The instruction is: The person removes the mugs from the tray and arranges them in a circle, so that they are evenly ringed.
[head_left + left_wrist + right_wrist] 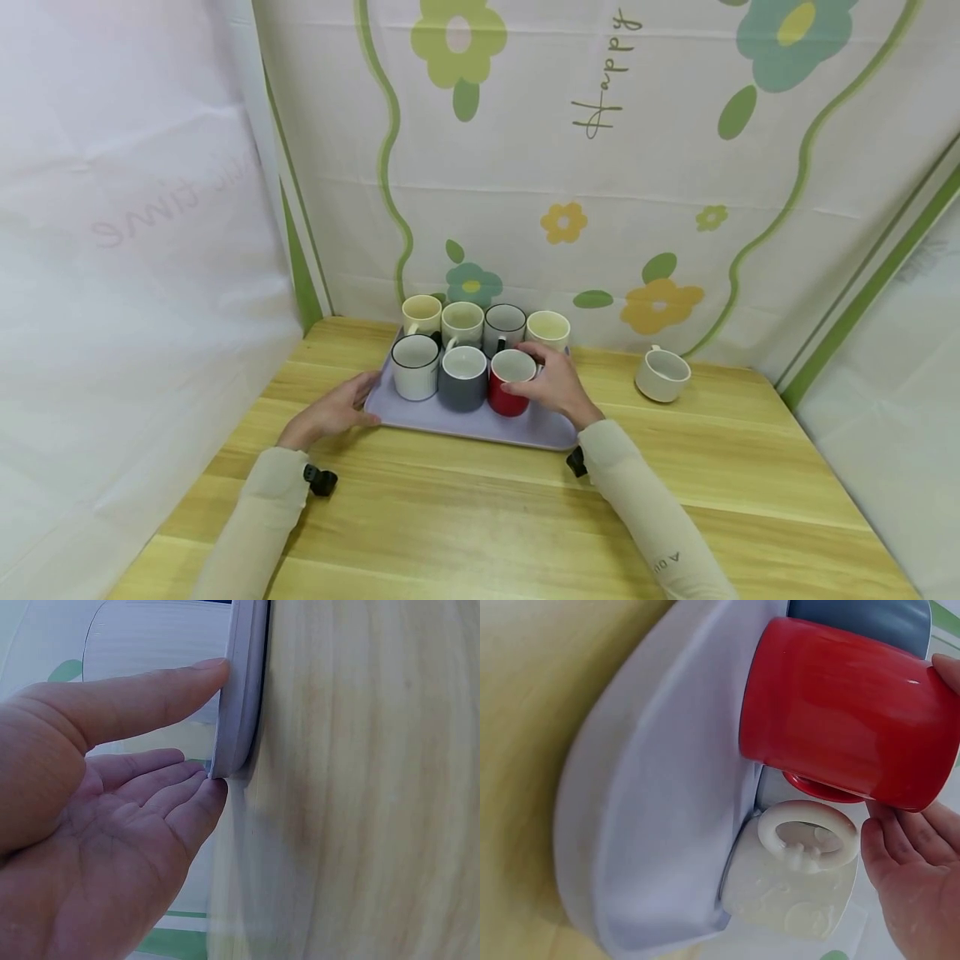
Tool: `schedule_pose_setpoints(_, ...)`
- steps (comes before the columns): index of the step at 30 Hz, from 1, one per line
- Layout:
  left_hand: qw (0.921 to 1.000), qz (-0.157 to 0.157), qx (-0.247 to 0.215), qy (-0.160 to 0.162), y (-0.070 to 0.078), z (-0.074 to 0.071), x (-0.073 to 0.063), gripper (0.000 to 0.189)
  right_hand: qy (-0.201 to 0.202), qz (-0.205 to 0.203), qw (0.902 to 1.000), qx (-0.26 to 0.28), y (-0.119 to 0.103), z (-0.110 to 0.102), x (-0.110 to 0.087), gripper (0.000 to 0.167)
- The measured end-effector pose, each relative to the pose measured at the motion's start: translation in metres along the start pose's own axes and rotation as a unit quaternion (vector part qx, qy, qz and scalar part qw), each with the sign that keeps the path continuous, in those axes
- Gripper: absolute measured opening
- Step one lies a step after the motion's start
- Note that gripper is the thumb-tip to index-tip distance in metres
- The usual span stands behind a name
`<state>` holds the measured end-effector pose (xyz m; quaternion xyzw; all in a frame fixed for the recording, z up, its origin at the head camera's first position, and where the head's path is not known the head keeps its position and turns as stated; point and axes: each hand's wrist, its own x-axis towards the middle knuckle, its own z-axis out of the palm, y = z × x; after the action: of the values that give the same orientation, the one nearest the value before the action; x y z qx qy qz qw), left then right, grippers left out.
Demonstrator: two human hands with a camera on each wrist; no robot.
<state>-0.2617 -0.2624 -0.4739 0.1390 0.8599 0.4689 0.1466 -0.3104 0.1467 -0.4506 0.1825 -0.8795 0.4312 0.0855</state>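
Note:
My right hand (553,383) holds the red mug (508,397) near its rim, thumb at the front and fingers behind; in the right wrist view its red handle (821,789) shows beneath. The mug is at the right end of the front row on a lilac tray (468,427). Beside it are a dark grey mug (462,392) and a white ribbed mug with a black rim (415,379). At the tray's left front corner, my left hand (337,410) has its fairly straight fingers and thumb touching the edge.
Behind stand a yellow mug (422,310), a pale green mug (462,321), a grey black-rimmed mug (505,323) and a cream mug (548,327) with a round handle. A separate off-white cup (663,379) stands right on the wooden table (450,517). A flowered curtain (495,167) hangs behind.

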Motion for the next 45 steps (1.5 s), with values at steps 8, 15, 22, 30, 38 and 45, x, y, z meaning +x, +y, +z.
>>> schedule_pose_setpoints(8,1.0000,0.003,0.000,0.001,0.000,0.000,0.001,0.088,-0.004,-0.006,1.0000,0.001,-0.002,-0.004,-0.005,0.074)
schedule_pose_setpoints(15,0.9999,0.013,0.007,-0.004,0.000,0.000,0.001,0.088,-0.020,-0.001,0.9998,0.009,-0.008,-0.012,-0.011,0.071)
schedule_pose_setpoints(22,1.0000,0.007,-0.005,-0.002,-0.001,0.000,0.001,0.088,-0.039,0.003,0.9991,0.016,-0.010,-0.026,-0.020,0.072)
schedule_pose_setpoints(30,1.0000,0.007,-0.003,-0.002,-0.003,0.000,0.001,0.088,-0.061,0.017,0.9978,0.019,-0.009,-0.053,-0.034,0.074)
schedule_pose_setpoints(38,0.9999,0.008,-0.004,-0.006,-0.002,-0.003,0.001,0.088,-0.066,0.025,0.9975,0.001,0.002,-0.090,-0.051,0.076)
schedule_pose_setpoints(45,0.9999,0.008,-0.004,-0.005,-0.002,-0.002,0.001,0.088,-0.043,0.011,0.9988,-0.023,0.021,-0.129,-0.069,0.071)
